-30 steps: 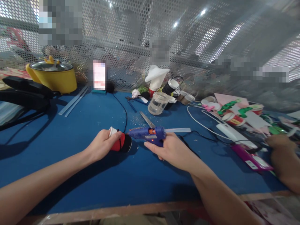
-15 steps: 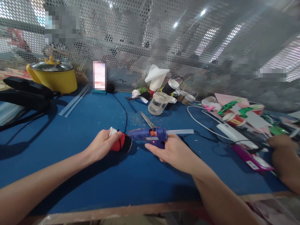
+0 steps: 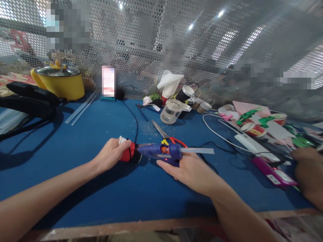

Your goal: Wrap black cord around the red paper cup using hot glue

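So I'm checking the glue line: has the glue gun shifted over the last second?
Yes. The glue gun has dropped toward the person and now points level into the red and black piece; the scissors, hidden behind it before, now show red handles.

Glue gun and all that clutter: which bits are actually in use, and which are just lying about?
In use: glue gun in right hand; red cup in left hand.
Lying about: scissors, jar, yellow pot, white cable.
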Available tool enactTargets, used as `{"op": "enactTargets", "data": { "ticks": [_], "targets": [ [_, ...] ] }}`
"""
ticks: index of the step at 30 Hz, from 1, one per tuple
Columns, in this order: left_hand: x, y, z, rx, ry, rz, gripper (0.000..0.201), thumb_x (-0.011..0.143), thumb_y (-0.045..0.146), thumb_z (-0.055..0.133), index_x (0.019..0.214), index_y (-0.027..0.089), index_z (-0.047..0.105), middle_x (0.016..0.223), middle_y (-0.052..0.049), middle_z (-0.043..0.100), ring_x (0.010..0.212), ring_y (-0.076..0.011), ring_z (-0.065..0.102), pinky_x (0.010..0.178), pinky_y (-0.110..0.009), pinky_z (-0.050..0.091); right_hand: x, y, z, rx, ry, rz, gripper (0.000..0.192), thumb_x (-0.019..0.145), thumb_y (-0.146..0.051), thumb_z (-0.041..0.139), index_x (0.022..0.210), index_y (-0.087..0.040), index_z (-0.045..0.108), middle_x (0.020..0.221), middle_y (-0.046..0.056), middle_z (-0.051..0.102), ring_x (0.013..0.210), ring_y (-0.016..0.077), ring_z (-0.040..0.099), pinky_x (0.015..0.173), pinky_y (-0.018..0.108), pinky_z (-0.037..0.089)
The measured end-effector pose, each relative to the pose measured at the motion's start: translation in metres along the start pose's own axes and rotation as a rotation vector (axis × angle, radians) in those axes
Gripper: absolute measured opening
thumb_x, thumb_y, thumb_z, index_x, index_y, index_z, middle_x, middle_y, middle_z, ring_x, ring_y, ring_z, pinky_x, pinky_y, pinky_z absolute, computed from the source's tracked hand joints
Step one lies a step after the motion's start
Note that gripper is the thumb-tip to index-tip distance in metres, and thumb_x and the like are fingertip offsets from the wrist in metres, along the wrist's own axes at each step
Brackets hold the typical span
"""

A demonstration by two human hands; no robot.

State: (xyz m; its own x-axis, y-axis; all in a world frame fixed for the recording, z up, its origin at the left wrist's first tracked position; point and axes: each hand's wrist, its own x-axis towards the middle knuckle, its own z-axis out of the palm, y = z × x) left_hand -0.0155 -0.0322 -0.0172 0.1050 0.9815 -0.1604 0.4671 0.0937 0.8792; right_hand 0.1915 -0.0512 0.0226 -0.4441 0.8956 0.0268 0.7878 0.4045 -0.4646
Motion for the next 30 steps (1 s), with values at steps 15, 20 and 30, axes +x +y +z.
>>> {"op": "enactTargets", "data": {
  "ticks": [15, 20, 30],
  "targets": [
    [0.0024, -0.0010, 0.0024, -0.067, 0.039, -0.018, 0.033, 0.069, 0.044, 0.038, 0.049, 0.019, 0.030, 0.046, 0.006, 0.026, 0.043, -0.0077, 0.024, 0.042, -0.022, 0.019, -0.0038, -0.0048, 0.0022, -0.063, -0.001, -0.119, 0.016, 0.075, -0.028, 0.047, 0.071, -0.018, 0.058, 0.069, 0.003, 0.060, 0.062, 0.0145, 0.054, 0.056, 0.024, 0.040],
    [0.0018, -0.0009, 0.0022, -0.063, 0.036, -0.020, 0.032, 0.070, 0.043, 0.038, 0.050, 0.019, 0.030, 0.046, 0.006, 0.025, 0.043, -0.0077, 0.024, 0.042, -0.022, 0.019, -0.0038, -0.0026, 0.0025, -0.067, -0.011, -0.108, 0.017, 0.075, -0.028, 0.046, 0.069, -0.017, 0.058, 0.068, 0.004, 0.061, 0.061, 0.0153, 0.055, 0.054, 0.024, 0.040],
    [0.0010, -0.0005, 0.0029, -0.053, 0.033, -0.015, 0.031, 0.070, 0.042, 0.037, 0.051, 0.019, 0.031, 0.047, 0.006, 0.025, 0.044, -0.0080, 0.023, 0.042, -0.022, 0.018, -0.0048, -0.0016, 0.0026, -0.089, -0.006, -0.111, 0.017, 0.076, -0.030, 0.046, 0.070, -0.018, 0.057, 0.066, 0.002, 0.060, 0.060, 0.0147, 0.055, 0.055, 0.024, 0.040]
  ]
}}
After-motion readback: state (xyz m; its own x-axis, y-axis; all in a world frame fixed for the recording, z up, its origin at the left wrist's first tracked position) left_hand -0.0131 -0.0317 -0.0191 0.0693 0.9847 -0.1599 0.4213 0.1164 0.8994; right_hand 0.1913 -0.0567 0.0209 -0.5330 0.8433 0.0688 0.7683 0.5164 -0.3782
